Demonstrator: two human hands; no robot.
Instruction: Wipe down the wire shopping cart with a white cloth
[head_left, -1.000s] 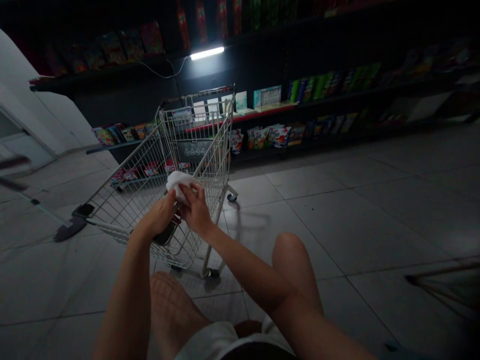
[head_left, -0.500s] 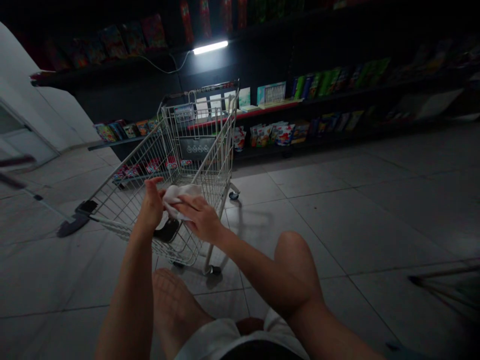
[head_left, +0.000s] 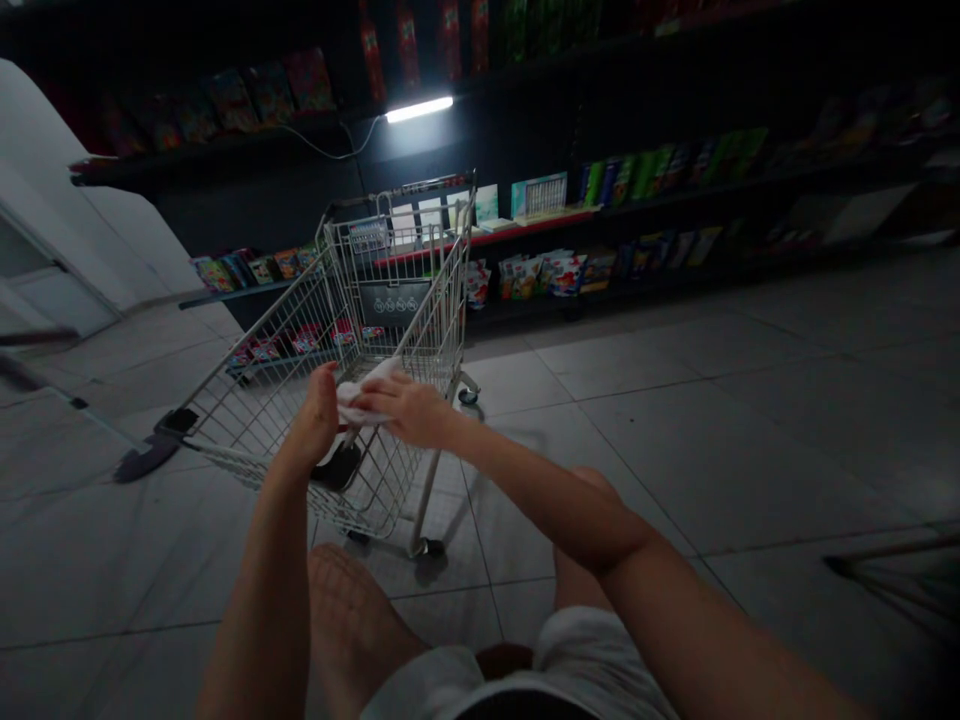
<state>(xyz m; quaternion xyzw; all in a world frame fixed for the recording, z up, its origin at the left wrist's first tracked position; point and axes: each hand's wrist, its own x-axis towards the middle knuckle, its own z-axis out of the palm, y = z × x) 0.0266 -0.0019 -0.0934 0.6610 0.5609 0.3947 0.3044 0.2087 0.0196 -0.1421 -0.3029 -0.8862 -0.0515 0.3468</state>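
A small wire shopping cart (head_left: pixel 390 300) stands on the tiled floor in front of me, its near corner close to my knees. My left hand (head_left: pixel 316 418) and my right hand (head_left: pixel 409 408) meet over that near corner, both closed on a white cloth (head_left: pixel 358 394) held between them. The right hand's fingers lie over the top of the cloth; the left hand grips its other end. A dark corner bumper of the cart (head_left: pixel 335 466) shows just below my left hand. My bare knees are at the bottom of the view.
Dark shelves (head_left: pixel 570 215) with colourful packets and boxes run along the back, lit by a tube light (head_left: pixel 418 108). A flat mop head (head_left: pixel 142 462) lies on the floor at the left. A white wall and door are at far left. A wire frame edge (head_left: pixel 892 565) shows lower right.
My hands have shifted the cloth lower and flatter over the cart's corner, and my right arm has swung further across, now covering my right knee.
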